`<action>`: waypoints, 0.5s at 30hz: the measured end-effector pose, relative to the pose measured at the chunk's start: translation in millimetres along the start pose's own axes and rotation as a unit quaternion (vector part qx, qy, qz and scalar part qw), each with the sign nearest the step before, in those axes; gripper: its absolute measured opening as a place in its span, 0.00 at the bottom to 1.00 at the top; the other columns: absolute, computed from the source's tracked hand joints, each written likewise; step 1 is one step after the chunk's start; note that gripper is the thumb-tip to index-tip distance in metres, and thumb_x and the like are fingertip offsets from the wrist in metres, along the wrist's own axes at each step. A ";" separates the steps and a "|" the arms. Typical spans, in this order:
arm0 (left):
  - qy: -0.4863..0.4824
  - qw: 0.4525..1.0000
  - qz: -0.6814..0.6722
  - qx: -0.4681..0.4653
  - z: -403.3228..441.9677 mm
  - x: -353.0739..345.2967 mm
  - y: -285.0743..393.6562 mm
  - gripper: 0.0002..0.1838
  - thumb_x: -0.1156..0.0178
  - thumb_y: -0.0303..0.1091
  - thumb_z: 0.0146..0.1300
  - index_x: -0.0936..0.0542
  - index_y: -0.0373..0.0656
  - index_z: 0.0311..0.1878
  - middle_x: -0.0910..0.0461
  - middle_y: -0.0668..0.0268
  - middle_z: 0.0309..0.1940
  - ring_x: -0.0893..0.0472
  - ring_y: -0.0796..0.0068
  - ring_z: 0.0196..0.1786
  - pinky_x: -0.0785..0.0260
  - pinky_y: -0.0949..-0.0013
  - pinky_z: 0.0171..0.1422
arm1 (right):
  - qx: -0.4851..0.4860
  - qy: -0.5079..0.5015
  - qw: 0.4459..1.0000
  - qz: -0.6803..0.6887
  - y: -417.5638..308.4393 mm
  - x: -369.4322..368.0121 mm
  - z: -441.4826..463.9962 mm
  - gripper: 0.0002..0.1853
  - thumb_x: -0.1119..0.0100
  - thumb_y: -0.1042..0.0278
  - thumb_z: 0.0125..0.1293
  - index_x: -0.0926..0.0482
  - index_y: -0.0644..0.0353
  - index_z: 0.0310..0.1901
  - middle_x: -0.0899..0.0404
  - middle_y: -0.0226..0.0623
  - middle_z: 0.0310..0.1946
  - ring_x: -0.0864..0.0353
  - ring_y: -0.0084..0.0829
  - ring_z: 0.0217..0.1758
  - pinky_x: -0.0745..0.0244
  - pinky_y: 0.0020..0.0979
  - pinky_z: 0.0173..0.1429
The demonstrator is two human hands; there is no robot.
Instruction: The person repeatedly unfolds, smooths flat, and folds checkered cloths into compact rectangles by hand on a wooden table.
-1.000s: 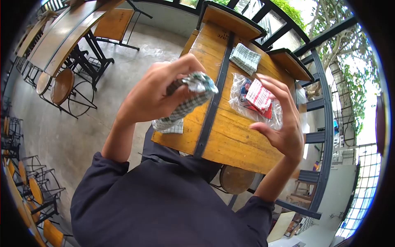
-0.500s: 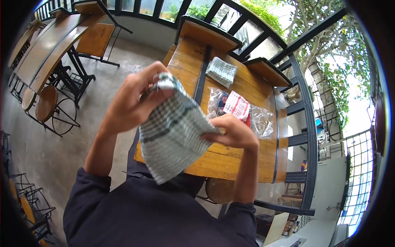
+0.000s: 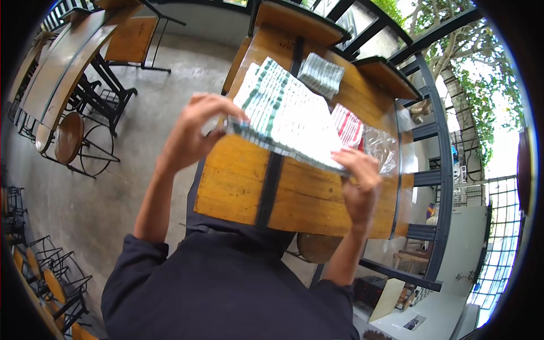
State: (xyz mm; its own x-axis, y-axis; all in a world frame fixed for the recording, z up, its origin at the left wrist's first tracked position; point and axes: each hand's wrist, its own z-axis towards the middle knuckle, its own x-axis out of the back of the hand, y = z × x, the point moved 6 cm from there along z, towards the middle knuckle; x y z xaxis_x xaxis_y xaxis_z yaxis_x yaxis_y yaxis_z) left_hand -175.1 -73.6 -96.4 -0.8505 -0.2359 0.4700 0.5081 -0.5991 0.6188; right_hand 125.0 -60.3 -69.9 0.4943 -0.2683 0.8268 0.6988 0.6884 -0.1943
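A white cloth with green checks [image 3: 289, 116] is spread in the air above the wooden table [image 3: 306, 195], slightly blurred. My left hand [image 3: 195, 133] pinches its near left corner, and my right hand [image 3: 360, 178] grips its near right corner. Behind it lies a folded green-checked cloth [image 3: 321, 75] on the table. A red-and-white checked cloth [image 3: 347, 126] lies to the right, partly hidden by the held cloth. Next to that is crumpled clear plastic [image 3: 381, 148].
Two wooden chairs stand at the table's far side [image 3: 300, 24] and right [image 3: 388, 78]. A round stool [image 3: 320, 247] is under the near edge. Another long table [image 3: 65, 68] and a stool [image 3: 69, 137] stand left. Dark metal railing runs along the right.
The cloth, bunched in my left hand at first, has been opened out and swung forward over the table. My right hand has taken hold of its other corner.
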 end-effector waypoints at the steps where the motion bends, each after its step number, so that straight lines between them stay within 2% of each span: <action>1: -0.019 0.999 -0.006 0.025 -9.8 -5.2 -0.3 0.17 0.31 0.18 0.50 0.17 0.49 0.42 0.13 0.71 0.45 0.19 0.72 0.54 0.41 0.63 0.66 | -0.004 -0.005 1.000 0.004 3.3 -12.4 -15.8 0.14 0.36 0.82 0.59 0.13 0.46 0.41 0.12 0.26 0.44 0.16 0.26 0.53 0.30 0.32 0.59; 3: -0.084 0.993 0.057 0.060 -56.3 -29.1 -7.6 0.18 0.32 0.16 0.46 0.17 0.51 0.38 0.16 0.73 0.49 0.23 0.71 0.60 0.45 0.62 0.69 | -0.029 -0.032 0.999 0.026 3.3 -37.3 -47.3 0.16 0.39 0.83 0.60 0.12 0.46 0.41 0.12 0.24 0.48 0.17 0.26 0.56 0.33 0.32 0.61; 5: -0.103 0.981 0.122 0.113 -110.1 -46.2 -14.0 0.18 0.31 0.17 0.43 0.18 0.52 0.34 0.22 0.75 0.54 0.30 0.67 0.66 0.47 0.60 0.68 | -0.062 -0.091 0.993 0.036 -4.2 -69.9 -95.7 0.19 0.40 0.85 0.57 0.12 0.47 0.43 0.13 0.22 0.49 0.18 0.27 0.58 0.35 0.32 0.63; 6: -0.109 0.977 0.103 0.153 -130.1 -49.9 -14.4 0.18 0.32 0.17 0.42 0.18 0.53 0.35 0.24 0.74 0.55 0.31 0.66 0.67 0.48 0.59 0.69 | -0.082 -0.110 0.988 0.069 -10.7 -79.8 -114.2 0.21 0.40 0.86 0.53 0.12 0.48 0.45 0.13 0.22 0.50 0.19 0.28 0.60 0.36 0.32 0.63; 7: -0.116 0.971 0.084 0.194 -145.7 -51.1 -13.3 0.19 0.32 0.17 0.42 0.17 0.53 0.35 0.25 0.73 0.57 0.33 0.65 0.67 0.49 0.58 0.69 | -0.097 -0.117 0.985 0.077 -15.4 -82.1 -123.4 0.21 0.40 0.86 0.53 0.12 0.48 0.45 0.13 0.22 0.50 0.19 0.28 0.60 0.36 0.32 0.63; 9: -0.145 0.962 0.076 0.219 -159.0 -47.4 -1.7 0.20 0.32 0.17 0.41 0.16 0.54 0.36 0.27 0.71 0.57 0.34 0.63 0.68 0.49 0.57 0.70 | -0.120 -0.068 0.984 0.110 -27.3 -76.1 -138.9 0.21 0.42 0.88 0.51 0.12 0.54 0.43 0.12 0.27 0.48 0.19 0.32 0.60 0.36 0.33 0.62; 11: -0.165 0.956 0.068 0.232 -160.1 -44.3 7.0 0.20 0.31 0.17 0.41 0.16 0.55 0.37 0.29 0.69 0.58 0.36 0.62 0.68 0.50 0.56 0.70 | -0.137 -0.078 0.980 0.124 -26.6 -70.6 -144.9 0.20 0.42 0.87 0.51 0.12 0.54 0.43 0.13 0.28 0.50 0.21 0.32 0.63 0.37 0.34 0.63; 14: -0.224 0.943 0.076 0.233 -152.7 -38.2 17.0 0.18 0.34 0.20 0.44 0.15 0.55 0.38 0.30 0.66 0.58 0.39 0.59 0.69 0.50 0.55 0.70 | -0.122 -0.161 0.968 0.146 -29.6 -63.7 -145.1 0.21 0.43 0.86 0.50 0.13 0.53 0.44 0.16 0.26 0.56 0.23 0.31 0.65 0.38 0.34 0.65; 15: -0.230 0.943 0.076 0.229 -148.5 -34.4 18.6 0.18 0.34 0.20 0.44 0.15 0.55 0.38 0.30 0.66 0.58 0.39 0.59 0.69 0.50 0.55 0.70 | -0.128 -0.157 0.968 0.147 -27.6 -56.2 -142.9 0.21 0.43 0.86 0.50 0.13 0.53 0.44 0.16 0.26 0.56 0.23 0.31 0.65 0.38 0.34 0.65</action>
State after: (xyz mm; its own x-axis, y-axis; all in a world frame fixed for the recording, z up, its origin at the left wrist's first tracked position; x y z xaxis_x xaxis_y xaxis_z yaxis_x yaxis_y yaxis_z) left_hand -156.6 -190.2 -194.6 -0.6678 0.1266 0.7335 0.7146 -0.1669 0.6794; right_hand 151.9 -160.6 -186.4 0.5375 0.1598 0.8280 0.6768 0.5040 -0.5366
